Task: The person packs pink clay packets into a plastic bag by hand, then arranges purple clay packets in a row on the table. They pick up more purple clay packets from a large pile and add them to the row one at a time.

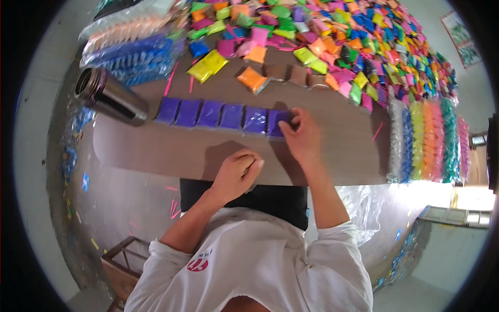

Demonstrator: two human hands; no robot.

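Note:
A row of several purple packets in clear wrapping lies side by side across the middle of the table. At the row's right end, my right hand has its thumb and fingers closed at the edge of the last purple packet. My left hand is curled closed above the table's near edge, below the row and apart from it. Whatever its fingers may hold is hidden.
A metal flask leans at the left, beside stacked strips of blue packets. Many loose coloured packets are heaped along the far side. Upright strips of coloured packets line the right edge. A wooden stool stands at lower left.

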